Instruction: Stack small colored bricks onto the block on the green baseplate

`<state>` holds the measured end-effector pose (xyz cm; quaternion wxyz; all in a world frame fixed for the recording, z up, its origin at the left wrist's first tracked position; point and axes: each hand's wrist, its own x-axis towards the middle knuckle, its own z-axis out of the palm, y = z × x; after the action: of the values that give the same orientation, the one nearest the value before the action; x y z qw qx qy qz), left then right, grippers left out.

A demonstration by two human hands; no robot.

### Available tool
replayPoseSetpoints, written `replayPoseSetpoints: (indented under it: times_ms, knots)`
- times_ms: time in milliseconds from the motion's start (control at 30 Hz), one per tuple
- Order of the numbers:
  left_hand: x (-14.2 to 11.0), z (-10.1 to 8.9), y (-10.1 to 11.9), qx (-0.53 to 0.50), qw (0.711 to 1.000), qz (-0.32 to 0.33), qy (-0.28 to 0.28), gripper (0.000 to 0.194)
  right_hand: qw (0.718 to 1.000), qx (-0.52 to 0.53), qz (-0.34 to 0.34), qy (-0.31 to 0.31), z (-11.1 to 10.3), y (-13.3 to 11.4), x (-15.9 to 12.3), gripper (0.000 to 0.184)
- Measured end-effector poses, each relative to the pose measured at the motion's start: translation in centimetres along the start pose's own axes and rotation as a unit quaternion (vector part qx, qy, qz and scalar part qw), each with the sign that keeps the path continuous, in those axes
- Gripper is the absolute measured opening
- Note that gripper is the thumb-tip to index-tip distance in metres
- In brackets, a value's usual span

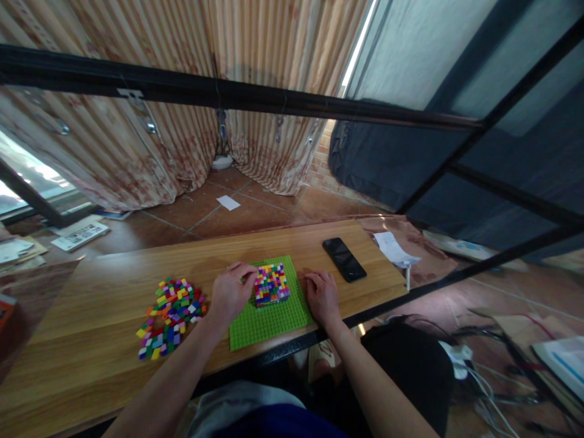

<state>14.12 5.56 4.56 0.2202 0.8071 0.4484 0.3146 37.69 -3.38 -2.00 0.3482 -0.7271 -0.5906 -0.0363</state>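
Observation:
A green studded baseplate (pixel 269 325) lies near the table's front edge. On it stands a low block of small multicoloured toy bricks (pixel 272 285), packed tightly together. My left hand (pixel 233 293) is at the block's left side, thumb and fingers pinched together against its upper left corner; whatever lies between the fingertips is too small to see. My right hand (pixel 323 296) rests at the plate's right edge with its fingers curled in, and what is under them is hidden. Left of my left forearm lies a loose pile of toy bricks (pixel 176 307) in mixed colours.
A black phone (pixel 344 259) lies on the wooden table (pixel 104 328), right of the plate. Beyond the table's right end is a sheet of white paper (pixel 393 248). A dark metal bar (pixel 274 104) crosses in front of the striped curtains (pixel 283 55).

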Motion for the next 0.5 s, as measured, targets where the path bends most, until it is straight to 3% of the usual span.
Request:
replayPoseSetpoints:
  times_ms: [167,333,500]
  knots:
    - [0.8,1.2,-1.0,-0.155,0.980,-0.122,0.036,0.023,1.000,-0.002,-0.001,-0.003,0.0,0.0,0.0,0.024]
    - [1.2,2.3,-1.5,-0.314,0.922,-0.226,0.007,0.041,1.000,-0.001,0.000,-0.006,0.0,0.1,0.0,0.025]
    - [1.2,2.2,-1.1,-0.372,0.892,-0.254,-0.027,0.036,1.000,0.001,-0.002,-0.008,-0.1,0.0,-0.1,0.024]
